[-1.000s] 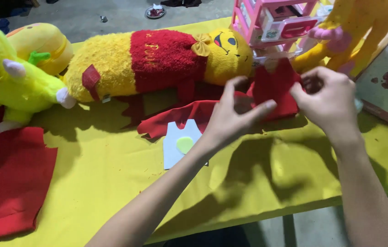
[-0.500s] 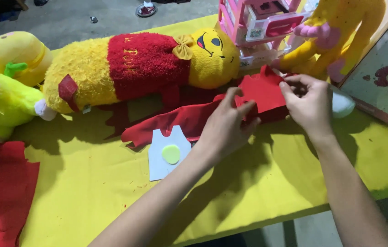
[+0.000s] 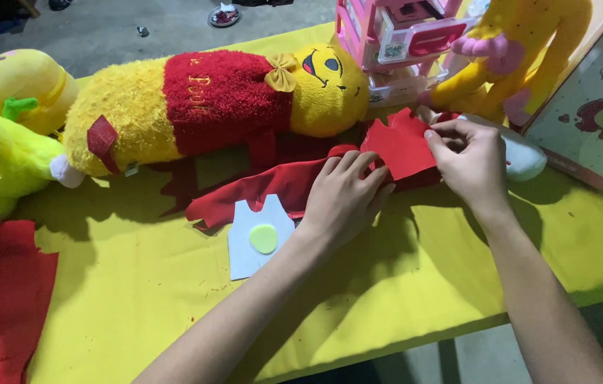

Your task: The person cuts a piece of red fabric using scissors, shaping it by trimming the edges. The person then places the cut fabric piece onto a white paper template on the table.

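Left hand (image 3: 344, 195) lay flat, fingers spread open, pinning red felt (image 3: 273, 186) to the yellow counter (image 3: 145, 299) to steady it, while right hand (image 3: 468, 160) pinched the felt's raised jagged edge, just before the yellow plush (image 3: 209, 107).

A pink-and-white toy box (image 3: 404, 39) with a clear window stands at the table's (image 3: 138, 299) far edge. A flat pale-green box (image 3: 593, 107), picturing a pink bear, leans at the far right corner.
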